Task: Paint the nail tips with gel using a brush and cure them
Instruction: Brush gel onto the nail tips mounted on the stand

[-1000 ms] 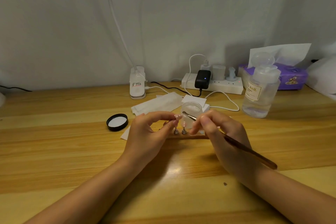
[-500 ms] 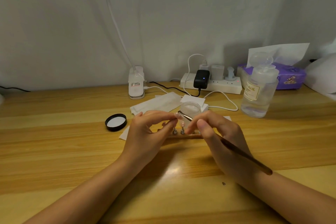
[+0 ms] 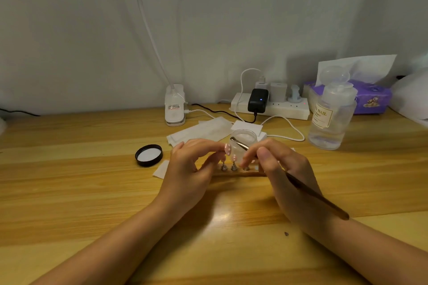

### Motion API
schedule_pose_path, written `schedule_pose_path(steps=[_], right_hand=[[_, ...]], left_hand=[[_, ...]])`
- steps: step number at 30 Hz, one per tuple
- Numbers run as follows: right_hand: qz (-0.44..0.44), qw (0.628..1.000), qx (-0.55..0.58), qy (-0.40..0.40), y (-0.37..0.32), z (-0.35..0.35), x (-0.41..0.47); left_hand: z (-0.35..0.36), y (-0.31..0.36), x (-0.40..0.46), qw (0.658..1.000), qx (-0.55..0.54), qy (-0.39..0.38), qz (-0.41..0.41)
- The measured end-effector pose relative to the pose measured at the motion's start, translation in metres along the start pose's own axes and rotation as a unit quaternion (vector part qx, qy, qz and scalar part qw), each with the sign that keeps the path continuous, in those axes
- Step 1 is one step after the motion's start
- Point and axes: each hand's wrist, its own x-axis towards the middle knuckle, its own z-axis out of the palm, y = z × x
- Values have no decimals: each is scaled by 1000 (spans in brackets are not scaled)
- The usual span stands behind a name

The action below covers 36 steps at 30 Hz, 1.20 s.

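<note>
My left hand (image 3: 192, 169) pinches a pink nail tip (image 3: 228, 148) on its small stand, lifted above the wooden holder strip (image 3: 238, 172). My right hand (image 3: 287, 176) grips a brown-handled brush (image 3: 317, 196) like a pen, its metal ferrule end (image 3: 238, 143) pointing left, close to the held tip. Another pink nail tip (image 3: 234, 158) stands on a metal peg in the strip, with more pegs beside it. An open clear gel jar (image 3: 245, 140) sits just behind the hands.
The jar's black lid (image 3: 148, 155) lies to the left on the wooden table (image 3: 69, 192). White wipes (image 3: 199, 132), a small white lamp (image 3: 175, 109), a power strip (image 3: 271, 106), a clear liquid bottle (image 3: 328, 120) and a purple tissue pack (image 3: 370, 97) stand behind.
The brush handle has dropped slightly lower and its tip has eased a little to the left toward the held nail tip. Both hands otherwise keep their places.
</note>
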Motion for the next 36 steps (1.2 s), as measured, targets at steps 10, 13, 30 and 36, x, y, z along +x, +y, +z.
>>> schedule_pose_path(steps=[10, 13, 30, 36], right_hand=[[-24, 999, 42, -3, 2, -1, -4], [-25, 999, -39, 9, 2, 0, 0], [-33, 995, -94, 7, 2, 2, 0], [-46, 999, -17, 20, 3, -1, -4]], left_hand=[[-1, 2, 1, 1000, 6, -7, -3], [-1, 1, 1, 1000, 6, -6, 1], [1, 4, 0, 1000, -1, -11, -9], [0, 8, 0, 1000, 11, -14, -15]])
